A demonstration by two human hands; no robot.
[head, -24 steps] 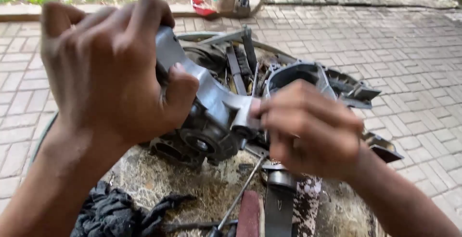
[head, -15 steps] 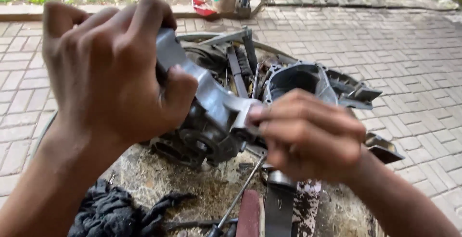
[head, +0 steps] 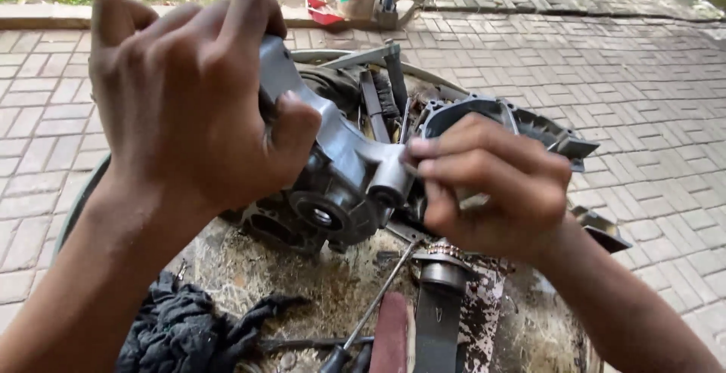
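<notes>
**Operator:** From where I sit, the biggest thing in hand is the grey cast engine casing (head: 344, 169). I have it lifted above the round, dirty worktop (head: 302, 290), out over the brick paving (head: 650, 78). My left hand (head: 189, 101) is clamped around its upper arm, fingers over the top, thumb pressing the face.

**Observer:** How do you expect it to handle?

**Operator:** Heavy and rigid, I'd judge; cast metal, no give. It looks oily, so likely slippery. The thick upper arm is the sound place to grip; the thin ribs and edges less so.

**Observer:** Which way does it lie?

**Operator:** Its long axis runs diagonally, from upper left under my left hand down to lower right. The round bearing bore (head: 324, 216) faces down towards me.

**Observer:** And your other hand?

**Operator:** My right hand (head: 491, 184) is closed, fingertips pinched together at the small cylindrical boss (head: 389, 188) on the lower right end. Whether it pinches a small part there I cannot tell.

**Observer:** Anything smaller nearby?

**Operator:** A second casing (head: 484, 112) behind, a black rag (head: 189, 327) below left, and a screwdriver (head: 370, 312) lying on the worktop.
</notes>
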